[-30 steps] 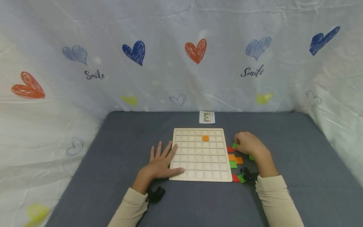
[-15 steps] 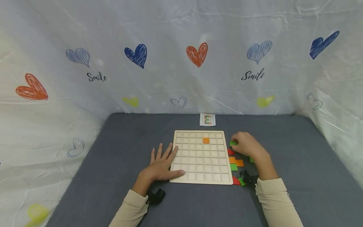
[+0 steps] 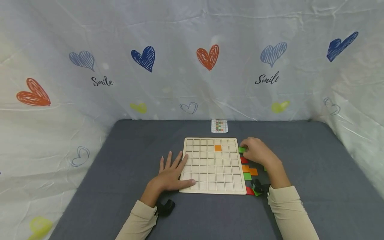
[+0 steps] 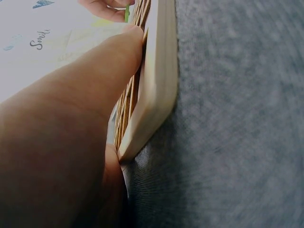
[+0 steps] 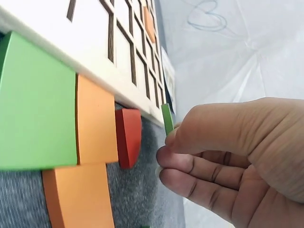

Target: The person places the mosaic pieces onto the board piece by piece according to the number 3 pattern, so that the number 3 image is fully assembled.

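Observation:
A pale wooden grid board [image 3: 207, 170] lies in the middle of the table, with one orange tile [image 3: 218, 148] in a cell near its far edge. My left hand [image 3: 168, 176] rests on the board's near left side, fingers spread, thumb on the front left corner. My right hand [image 3: 258, 152] pinches a small green tile [image 5: 167, 118] between thumb and fingertips, held at the board's right edge near the far corner. Close below that hand sit a red tile [image 5: 129, 137], orange tiles [image 5: 96, 121] and another green tile [image 5: 38, 104] along the board's edge.
Behind the board lies a small printed card [image 3: 219, 126] with a coloured grid pattern. A further red tile [image 3: 250, 190] lies by the near right corner, beside a green one partly under the right wrist camera. A curtain with printed hearts hangs along the table's back edge.
My right hand has lifted the green tile from beside the red one and moved it left, up to the board's right edge. My left hand keeps its place on the board.

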Tool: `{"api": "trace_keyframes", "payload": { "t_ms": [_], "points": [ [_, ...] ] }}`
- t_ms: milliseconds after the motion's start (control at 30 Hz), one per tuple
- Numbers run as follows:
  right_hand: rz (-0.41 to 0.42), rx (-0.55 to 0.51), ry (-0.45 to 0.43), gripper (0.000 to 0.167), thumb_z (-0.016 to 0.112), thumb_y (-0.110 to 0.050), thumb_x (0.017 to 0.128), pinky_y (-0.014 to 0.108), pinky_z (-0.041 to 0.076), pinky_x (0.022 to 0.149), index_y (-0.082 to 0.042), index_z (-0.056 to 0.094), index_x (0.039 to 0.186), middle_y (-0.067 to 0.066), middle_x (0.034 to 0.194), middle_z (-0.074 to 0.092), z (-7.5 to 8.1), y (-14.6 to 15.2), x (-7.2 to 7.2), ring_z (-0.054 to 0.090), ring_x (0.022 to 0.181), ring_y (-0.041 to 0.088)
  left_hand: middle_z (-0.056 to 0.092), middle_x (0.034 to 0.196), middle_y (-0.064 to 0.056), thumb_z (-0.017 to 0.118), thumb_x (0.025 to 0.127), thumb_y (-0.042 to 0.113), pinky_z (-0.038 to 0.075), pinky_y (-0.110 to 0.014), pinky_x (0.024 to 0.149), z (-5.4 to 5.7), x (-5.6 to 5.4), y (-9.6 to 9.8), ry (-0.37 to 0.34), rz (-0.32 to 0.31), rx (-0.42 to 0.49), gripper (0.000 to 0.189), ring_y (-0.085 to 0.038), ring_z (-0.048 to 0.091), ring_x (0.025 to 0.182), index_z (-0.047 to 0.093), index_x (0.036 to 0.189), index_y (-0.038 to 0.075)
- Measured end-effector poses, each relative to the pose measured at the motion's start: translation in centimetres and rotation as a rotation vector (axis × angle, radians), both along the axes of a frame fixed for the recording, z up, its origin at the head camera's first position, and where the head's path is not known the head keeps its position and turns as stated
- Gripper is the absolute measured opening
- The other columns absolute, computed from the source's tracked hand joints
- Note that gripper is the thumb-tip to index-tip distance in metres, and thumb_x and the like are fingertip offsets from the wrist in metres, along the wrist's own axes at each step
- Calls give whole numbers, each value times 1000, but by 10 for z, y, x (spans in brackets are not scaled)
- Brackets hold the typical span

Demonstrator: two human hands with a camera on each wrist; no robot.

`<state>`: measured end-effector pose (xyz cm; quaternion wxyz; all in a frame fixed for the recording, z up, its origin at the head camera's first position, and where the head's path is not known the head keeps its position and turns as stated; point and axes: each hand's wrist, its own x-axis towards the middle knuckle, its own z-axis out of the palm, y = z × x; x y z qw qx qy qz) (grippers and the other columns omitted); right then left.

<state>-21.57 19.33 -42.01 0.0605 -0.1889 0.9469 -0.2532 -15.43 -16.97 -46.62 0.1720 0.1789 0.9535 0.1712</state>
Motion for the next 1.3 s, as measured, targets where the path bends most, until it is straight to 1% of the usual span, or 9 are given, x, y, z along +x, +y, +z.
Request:
{"api": "trace_keyframes", "payload": {
  "t_ms": [167, 433, 600, 833, 1033, 1167, 1200, 1233, 1300],
  "points": [
    [20, -21, 4, 34, 56, 13, 79, 35, 42, 64, 8, 72, 109, 18, 102, 66, 0, -6, -2, 50, 76, 24, -14, 165, 5, 43, 80, 90, -24, -56, 110, -2, -1, -1, 3, -3, -4, 109, -29, -27, 146, -4, 161, 34],
    [65, -47, 0, 32, 56, 15, 79, 35, 43, 66, 7, 74, 105, 17, 101, 68, -3, -19, -5, 54, 78, 24, -13, 166, 4, 44, 81, 88, -22, -58, 110, -2, 0, -2, -1, 1, -2, 108, -30, -27, 147, -2, 161, 33],
    [97, -55, 21, 36, 53, 15, 78, 36, 42, 66, 7, 73, 107, 18, 103, 67, -1, -31, -7, 53, 80, 24, -9, 167, -2, 47, 83, 84, -19, -61, 111, 2, 1, -1, 4, -8, -12, 108, -35, -23, 148, 1, 163, 28],
    [91, -25, 20, 41, 49, 15, 80, 43, 52, 82, 3, 75, 110, 17, 111, 69, 0, -45, -14, 63, 101, 32, -4, 168, -6, 52, 85, 79, -17, -62, 111, 9, 4, 1, 10, -11, 11, 106, -39, -20, 148, 7, 164, 24],
    [110, -35, 34, 37, 55, 14, 81, 44, 54, 80, 2, 75, 109, 16, 110, 70, 0, -55, -16, 64, 99, 32, -8, 167, -1, 49, 83, 84, -20, -60, 111, 0, 1, 0, 17, 2, 4, 108, -35, -24, 148, 3, 163, 28],
    [130, -38, 40, 37, 54, 16, 83, 44, 54, 82, 2, 75, 110, 17, 113, 70, 0, -60, -17, 65, 104, 33, -7, 168, -2, 50, 84, 82, -20, -60, 111, 3, 2, 1, 15, 3, 2, 107, -36, -23, 148, 4, 163, 27],
    [135, -38, 42, 38, 53, 17, 83, 42, 53, 79, 2, 76, 109, 17, 114, 70, 1, -62, -17, 64, 101, 31, -7, 168, -2, 51, 84, 81, -19, -61, 111, 5, 2, 1, 11, 3, 2, 107, -36, -23, 148, 4, 163, 27],
    [143, -33, 42, 36, 51, 18, 83, 38, 50, 74, 0, 77, 101, 15, 110, 70, 1, -64, -18, 63, 92, 27, -8, 168, -2, 51, 84, 80, -19, -61, 111, 7, 2, 2, 5, 4, -1, 107, -36, -23, 148, 4, 163, 27],
    [157, -20, 44, 32, 49, 20, 81, 34, 38, 65, -4, 69, 78, 9, 92, 67, 1, -67, -20, 50, 72, 17, -5, 168, -4, 53, 85, 78, -17, -62, 111, 11, 4, 2, 7, 2, 2, 106, -38, -21, 148, 6, 163, 25]
  ]
}}
